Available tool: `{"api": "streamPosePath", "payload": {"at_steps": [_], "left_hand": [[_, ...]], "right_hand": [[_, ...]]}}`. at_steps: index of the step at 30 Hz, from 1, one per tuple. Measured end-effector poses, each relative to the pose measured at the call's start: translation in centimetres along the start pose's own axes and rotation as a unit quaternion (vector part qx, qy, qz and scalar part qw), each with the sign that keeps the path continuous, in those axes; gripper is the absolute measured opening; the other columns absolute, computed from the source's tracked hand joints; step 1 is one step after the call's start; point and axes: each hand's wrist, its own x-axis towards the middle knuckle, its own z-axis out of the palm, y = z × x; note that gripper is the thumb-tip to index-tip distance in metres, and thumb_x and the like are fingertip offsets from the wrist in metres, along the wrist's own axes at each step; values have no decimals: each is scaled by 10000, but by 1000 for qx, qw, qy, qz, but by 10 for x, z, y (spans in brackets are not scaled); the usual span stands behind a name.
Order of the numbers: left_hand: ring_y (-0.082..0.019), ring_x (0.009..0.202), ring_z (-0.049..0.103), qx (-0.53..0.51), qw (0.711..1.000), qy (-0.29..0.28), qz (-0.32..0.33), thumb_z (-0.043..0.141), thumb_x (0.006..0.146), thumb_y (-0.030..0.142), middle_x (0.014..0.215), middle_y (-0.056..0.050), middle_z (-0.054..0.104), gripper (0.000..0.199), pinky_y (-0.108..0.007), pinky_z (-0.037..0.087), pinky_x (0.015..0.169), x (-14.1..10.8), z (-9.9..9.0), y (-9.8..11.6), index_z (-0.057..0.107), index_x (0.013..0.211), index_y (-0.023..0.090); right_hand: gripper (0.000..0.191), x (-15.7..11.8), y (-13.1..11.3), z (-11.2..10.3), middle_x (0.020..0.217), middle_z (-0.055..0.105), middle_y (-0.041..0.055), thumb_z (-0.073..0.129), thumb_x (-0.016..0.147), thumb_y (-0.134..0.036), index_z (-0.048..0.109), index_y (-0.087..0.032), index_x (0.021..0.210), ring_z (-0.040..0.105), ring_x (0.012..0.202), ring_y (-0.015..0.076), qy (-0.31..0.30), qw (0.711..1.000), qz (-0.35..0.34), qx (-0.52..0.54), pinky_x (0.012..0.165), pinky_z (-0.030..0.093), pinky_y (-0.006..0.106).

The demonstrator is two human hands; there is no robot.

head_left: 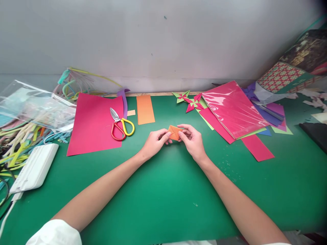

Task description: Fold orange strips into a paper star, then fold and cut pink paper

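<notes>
A small folded piece of orange paper (175, 132) is held just above the green table, with crease lines crossing its face. My left hand (156, 142) pinches its left corner between thumb and fingers. On the other side, my right hand (192, 140) grips the right edge the same way. Some fingertips are hidden behind the paper. Beyond my left hand lies an orange paper strip (145, 109). Scissors (119, 126) with one red and one yellow handle rest partly on a large red sheet (94, 124).
Folded green and red paper stars (190, 100) sit at the back, beside a plastic-wrapped red paper pack (233, 109). Pipe cleaners (17, 146), a clear plastic box (33, 105) and a white power strip (35, 166) crowd the left. A patterned bag (288, 76) stands back right.
</notes>
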Motion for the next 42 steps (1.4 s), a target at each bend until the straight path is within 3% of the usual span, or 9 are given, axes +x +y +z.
{"api": "streamPosePath", "payload": {"at_steps": [4, 8, 14, 19, 26, 31, 42], "left_hand": [[-173, 760, 671, 2, 1000, -1, -8, 551, 1012, 468, 788, -30, 724, 338, -278, 512, 768, -1, 0, 2, 704, 955, 172], [-179, 798, 668, 14, 1000, -12, 0, 566, 1002, 455, 820, -33, 721, 329, -272, 499, 771, -2, -1, 5, 712, 938, 166], [-139, 738, 553, 24, 1000, -9, 13, 591, 984, 416, 830, -10, 652, 276, -248, 428, 683, -1, -1, 6, 686, 926, 164], [-131, 703, 531, 15, 1000, -4, -7, 638, 949, 409, 781, -4, 636, 270, -248, 411, 664, 0, 0, 1, 679, 872, 154], [-133, 713, 553, 3, 1000, 15, -11, 650, 940, 418, 798, -6, 639, 268, -246, 429, 666, 0, -1, -1, 650, 872, 159], [-160, 796, 608, 5, 1000, -8, -1, 630, 954, 428, 909, -38, 702, 274, -269, 472, 735, 0, -1, 2, 690, 971, 161], [-110, 652, 475, 21, 1000, -1, -6, 662, 934, 412, 723, 28, 564, 290, -238, 375, 609, 0, -2, -1, 576, 800, 169]], "right_hand": [[332, -1, 0, 3, 888, 736, 35, 721, 911, -415, 659, -232, 1181, 685, 726, 194, -29, 999, 21, 34, 683, 583, 331], [286, -1, 2, 4, 876, 728, 47, 705, 912, -478, 686, -200, 977, 687, 742, 203, -78, 996, 47, 23, 663, 578, 327], [312, -3, 1, -1, 759, 636, -4, 602, 977, -533, 636, -223, 978, 588, 604, 154, -87, 994, 32, -55, 551, 494, 282], [397, -3, 0, -1, 668, 579, -26, 452, 1037, -581, 577, -227, 908, 550, 533, 135, -98, 993, 36, -47, 501, 453, 266], [367, -2, 1, 0, 718, 635, -11, 540, 1002, -580, 613, -221, 989, 589, 565, 144, -105, 993, 45, -30, 507, 487, 267], [351, -3, 2, 0, 716, 642, -10, 539, 1005, -567, 609, -224, 969, 600, 561, 150, -102, 993, 43, -35, 511, 496, 277], [389, -5, -3, 3, 678, 636, -15, 543, 992, -604, 588, -228, 901, 596, 544, 150, -107, 992, 54, -45, 513, 483, 272]]}}
